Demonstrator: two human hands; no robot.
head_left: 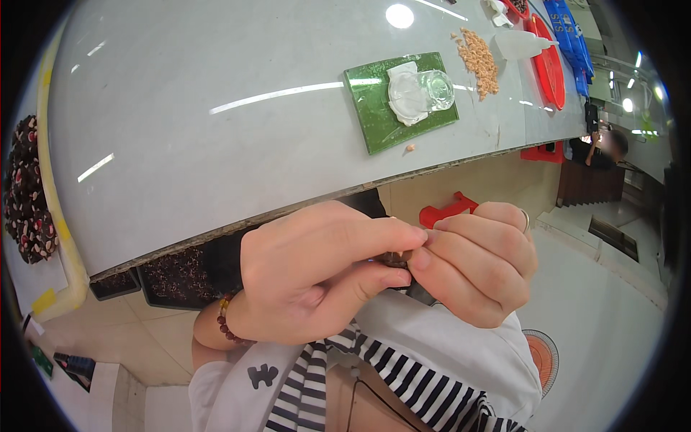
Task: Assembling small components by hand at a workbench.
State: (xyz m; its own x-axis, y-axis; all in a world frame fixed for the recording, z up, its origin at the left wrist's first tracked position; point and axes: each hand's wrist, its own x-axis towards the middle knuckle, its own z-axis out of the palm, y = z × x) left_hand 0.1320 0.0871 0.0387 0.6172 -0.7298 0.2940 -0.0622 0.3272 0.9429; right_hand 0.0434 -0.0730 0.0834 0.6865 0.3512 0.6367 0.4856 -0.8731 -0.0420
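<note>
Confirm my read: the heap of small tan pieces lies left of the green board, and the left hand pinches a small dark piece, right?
Not quite: the head view shows the heap of small tan pieces right of the green board. The left hand does pinch a small dark piece.

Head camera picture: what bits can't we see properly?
All in the head view:
Dark little thing: mostly covered by the left hand and right hand.
Red plastic thing: partly behind the right hand.
Dark bits under the grey table: partly hidden by its edge.
Striped cloth: cut off by the lower edge.
Far person: too small and blurred.
</note>
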